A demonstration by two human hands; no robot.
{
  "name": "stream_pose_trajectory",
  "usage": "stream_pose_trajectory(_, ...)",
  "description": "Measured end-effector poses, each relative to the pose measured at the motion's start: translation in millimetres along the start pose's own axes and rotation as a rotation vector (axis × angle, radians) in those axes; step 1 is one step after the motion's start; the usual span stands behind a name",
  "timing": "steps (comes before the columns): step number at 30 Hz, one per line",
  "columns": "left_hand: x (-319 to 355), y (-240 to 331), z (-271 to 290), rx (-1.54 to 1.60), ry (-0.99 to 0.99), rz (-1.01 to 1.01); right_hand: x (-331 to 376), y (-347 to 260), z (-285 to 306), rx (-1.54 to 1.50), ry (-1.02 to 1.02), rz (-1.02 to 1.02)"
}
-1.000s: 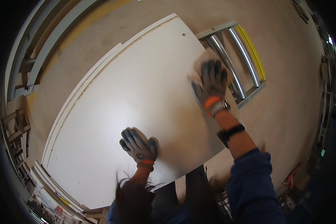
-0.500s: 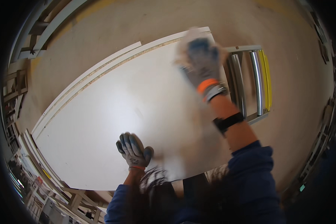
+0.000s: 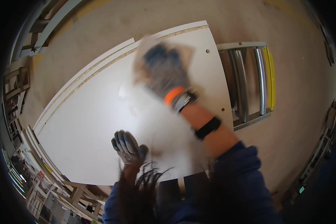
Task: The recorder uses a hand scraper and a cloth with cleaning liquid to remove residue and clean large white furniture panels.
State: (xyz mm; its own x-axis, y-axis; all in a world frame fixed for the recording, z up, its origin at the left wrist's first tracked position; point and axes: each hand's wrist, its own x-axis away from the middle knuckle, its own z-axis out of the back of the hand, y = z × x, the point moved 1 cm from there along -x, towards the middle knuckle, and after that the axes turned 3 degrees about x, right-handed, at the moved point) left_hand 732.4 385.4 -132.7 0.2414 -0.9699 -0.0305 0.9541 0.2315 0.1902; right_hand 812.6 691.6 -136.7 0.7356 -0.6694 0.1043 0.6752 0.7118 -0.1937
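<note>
The gloved left hand [image 3: 128,147] presses flat, fingers spread, on the large white laminated chipboard panel [image 3: 86,119], while the blurred right hand [image 3: 162,69] rubs its far end, fingers' state unclear, so wiping seems underway.

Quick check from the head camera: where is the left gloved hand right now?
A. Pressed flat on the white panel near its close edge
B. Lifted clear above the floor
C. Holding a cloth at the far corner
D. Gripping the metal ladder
A: the left hand lies spread on the white panel, near the edge closest to the person.
</note>
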Motion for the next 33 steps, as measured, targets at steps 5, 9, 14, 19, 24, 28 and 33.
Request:
stream_pose_trajectory(5, 0.8, 4.5, 1.8, 0.064, -0.059, 0.060, 10.1, 102.1, 1.9, 0.210, 0.245, -0.230)
stream_pose_trajectory(9, -3.8, 7.5, 4.8, 0.037, -0.045, 0.025, 9.2, 38.9, 2.0, 0.119, 0.160, -0.137)
stream_pose_trajectory(14, 1.4, -1.9, 2.1, 0.051, -0.037, 0.037, 78.8, -75.9, -18.6, -0.177, 0.034, 0.435)
stream_pose_trajectory(19, 14.7, -21.0, 6.3, 0.269, 0.089, 0.050, 187.4, -31.6, -19.6, -0.035, -0.091, 0.778)
stream_pose_trajectory(24, 68.1, -100.3, 43.4, -0.084, 0.126, 0.420, 88.9, 31.8, 2.4, 0.338, -0.059, 0.093)
stream_pose_trajectory(28, 92.8, -155.1, 42.3, -0.130, 0.139, 0.508, -3.5, -25.0, -29.8, 0.252, 0.383, -0.118)
stream_pose_trajectory(33, 80.5, -199.5, 45.2, -0.085, 0.126, 0.585, 15.3, -261.0, -67.2, -0.028, 0.070, 0.324)
